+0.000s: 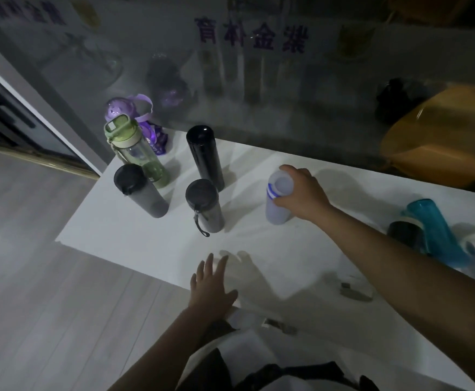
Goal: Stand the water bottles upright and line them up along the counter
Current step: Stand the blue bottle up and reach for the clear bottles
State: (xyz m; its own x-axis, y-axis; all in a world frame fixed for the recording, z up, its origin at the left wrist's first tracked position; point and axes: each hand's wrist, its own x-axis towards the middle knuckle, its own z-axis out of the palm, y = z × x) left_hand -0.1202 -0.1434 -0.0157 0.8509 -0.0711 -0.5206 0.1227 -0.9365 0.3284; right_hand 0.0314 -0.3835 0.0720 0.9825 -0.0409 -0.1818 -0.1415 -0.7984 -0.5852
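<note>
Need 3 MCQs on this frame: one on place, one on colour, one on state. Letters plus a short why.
1. Where does the purple bottle stand?
A. at the far left corner of the counter, behind the green-lidded bottle
B. at the near edge, by the left hand
C. beside the teal bottle

2. What colour are the bands on the bottle under the right hand?
A. red
B. blue
C. yellow

3. How is the teal bottle placed?
A. upright in the row
B. held in the left hand
C. tipped over at the right end of the counter

Answers:
1 A: it sits at the back corner against the glass, behind the green-lidded one.
2 B: two blue rings circle the pale bottle near its top.
3 C: it slants on its side, apart from the standing group.
</note>
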